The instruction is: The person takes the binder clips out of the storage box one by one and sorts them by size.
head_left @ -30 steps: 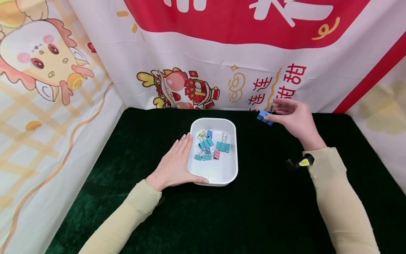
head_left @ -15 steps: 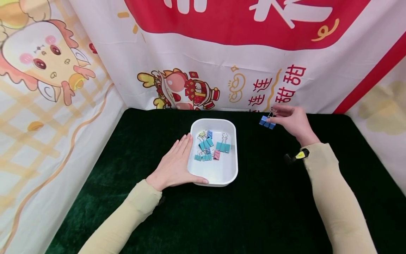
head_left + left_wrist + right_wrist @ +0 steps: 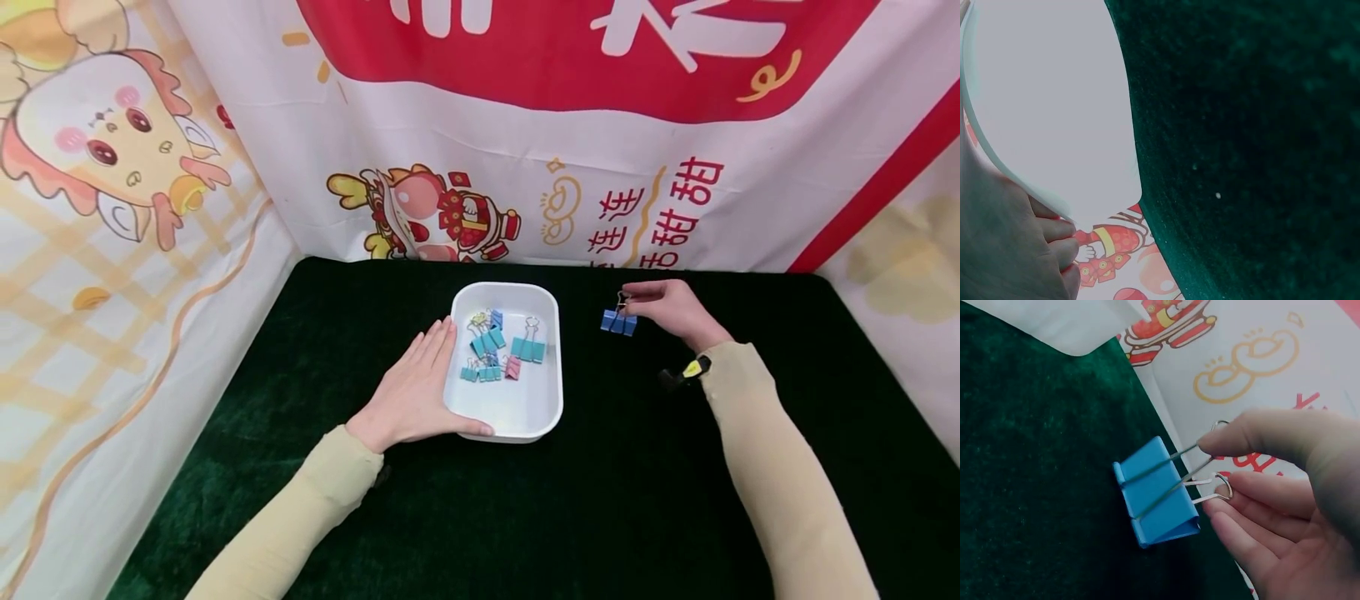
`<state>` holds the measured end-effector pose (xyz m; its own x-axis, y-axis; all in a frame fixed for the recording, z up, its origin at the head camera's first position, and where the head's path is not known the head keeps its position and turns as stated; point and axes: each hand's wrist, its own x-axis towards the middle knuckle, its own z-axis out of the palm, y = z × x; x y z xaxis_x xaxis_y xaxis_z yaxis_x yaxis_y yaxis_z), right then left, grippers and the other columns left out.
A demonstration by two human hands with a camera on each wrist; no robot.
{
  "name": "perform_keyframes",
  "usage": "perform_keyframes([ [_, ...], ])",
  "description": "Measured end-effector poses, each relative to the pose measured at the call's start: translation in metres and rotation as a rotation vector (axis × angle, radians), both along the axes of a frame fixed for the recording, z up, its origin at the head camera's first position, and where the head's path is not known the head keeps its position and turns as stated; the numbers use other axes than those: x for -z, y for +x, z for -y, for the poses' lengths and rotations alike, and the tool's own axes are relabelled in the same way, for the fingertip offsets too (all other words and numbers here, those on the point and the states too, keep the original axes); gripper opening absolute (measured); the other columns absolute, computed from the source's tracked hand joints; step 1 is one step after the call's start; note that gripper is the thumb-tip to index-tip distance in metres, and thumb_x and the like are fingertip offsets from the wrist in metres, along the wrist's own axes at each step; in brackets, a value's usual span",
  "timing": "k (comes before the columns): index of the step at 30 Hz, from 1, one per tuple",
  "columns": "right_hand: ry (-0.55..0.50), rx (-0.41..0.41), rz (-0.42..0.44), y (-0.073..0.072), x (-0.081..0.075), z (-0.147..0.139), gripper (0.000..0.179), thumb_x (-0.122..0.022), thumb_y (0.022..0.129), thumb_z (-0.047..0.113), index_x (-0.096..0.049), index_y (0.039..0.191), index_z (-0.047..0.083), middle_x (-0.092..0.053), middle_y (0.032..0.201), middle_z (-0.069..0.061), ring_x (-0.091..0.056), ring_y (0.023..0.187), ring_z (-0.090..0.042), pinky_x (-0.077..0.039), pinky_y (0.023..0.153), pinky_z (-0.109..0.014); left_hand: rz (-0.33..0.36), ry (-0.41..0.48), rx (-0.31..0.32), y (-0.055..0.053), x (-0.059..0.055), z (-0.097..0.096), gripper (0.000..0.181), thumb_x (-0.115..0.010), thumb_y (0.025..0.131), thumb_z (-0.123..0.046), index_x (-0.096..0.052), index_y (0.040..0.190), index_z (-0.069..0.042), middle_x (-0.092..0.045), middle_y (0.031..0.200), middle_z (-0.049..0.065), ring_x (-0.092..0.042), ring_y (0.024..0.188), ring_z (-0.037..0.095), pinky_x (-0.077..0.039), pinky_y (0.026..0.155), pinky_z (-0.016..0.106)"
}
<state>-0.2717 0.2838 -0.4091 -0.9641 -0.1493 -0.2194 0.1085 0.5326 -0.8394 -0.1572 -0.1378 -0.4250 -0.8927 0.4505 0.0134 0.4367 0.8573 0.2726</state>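
A large blue binder clip (image 3: 618, 322) hangs by its wire handles from my right hand (image 3: 671, 310), to the right of the white tray. In the right wrist view the thumb and fingers pinch the handles of the binder clip (image 3: 1157, 494), its blue body pointing away from the palm. My left hand (image 3: 408, 387) lies with straight fingers along the left wall of the white tray (image 3: 502, 421), the thumb at its near edge. Inside the tray are teal binder clips (image 3: 528, 350), a pink binder clip (image 3: 512, 367) and small blue ones, partly overlapping.
A dark green cloth (image 3: 480, 517) covers the table. Behind it hangs a printed white and red curtain (image 3: 600, 83), and another patterned cloth (image 3: 112, 333) hangs at the left.
My right hand has come down and toward me, carrying the blue binder clip lower and slightly left. The left hand and the tray hold their place.
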Motion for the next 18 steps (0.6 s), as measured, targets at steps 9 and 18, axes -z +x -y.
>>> perform_keyframes([
  [9, -0.042, -0.033, 0.083, -0.005, 0.006, -0.001, 0.058, -0.069, 0.099, 0.025, -0.05, 0.149, 0.002, -0.051, 0.149, -0.019, -0.043, 0.138, -0.033, -0.024, 0.118, -0.056, 0.01, 0.007, -0.001, -0.001, 0.001, 0.0, 0.143, -0.062, 0.065, -0.093, -0.007, 0.164, -0.006, -0.002, 0.17, 0.006, -0.001, 0.155, 0.02, -0.004, 0.123, 0.04],
  [18, -0.011, -0.016, 0.043, -0.007, 0.021, -0.001, 0.059, -0.067, 0.101, 0.024, -0.046, 0.151, 0.0, -0.052, 0.148, -0.02, -0.046, 0.136, -0.032, -0.03, 0.117, -0.052, 0.009, 0.009, 0.001, 0.0, 0.001, 0.0, 0.143, -0.061, 0.064, -0.094, -0.008, 0.163, -0.006, -0.003, 0.17, 0.008, -0.002, 0.155, 0.021, -0.005, 0.123, 0.04],
])
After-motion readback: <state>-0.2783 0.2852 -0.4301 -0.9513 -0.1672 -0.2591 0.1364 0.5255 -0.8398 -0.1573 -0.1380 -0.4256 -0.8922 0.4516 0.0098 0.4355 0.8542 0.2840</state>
